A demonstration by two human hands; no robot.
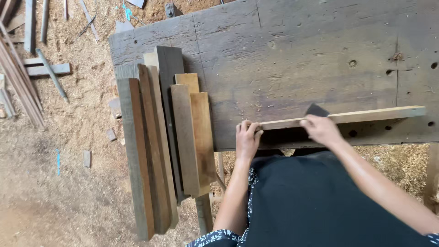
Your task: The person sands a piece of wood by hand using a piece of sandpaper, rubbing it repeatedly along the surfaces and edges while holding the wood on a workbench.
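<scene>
Across the worn bench (pixel 292 59), beside a stack of planks (pixel 164 137), a pale strip (pixel 343 117) lies along the near edge. Left hand (pixel 247 139) clamps its end; right hand (pixel 322 129) presses a dark sanding pad (pixel 316 110) mid-length. By the look, the right half remains unsanded.

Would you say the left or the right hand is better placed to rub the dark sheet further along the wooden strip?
Probably the right hand: it presses the dark sheet onto the strip, while the left hand pins its near end.
</scene>
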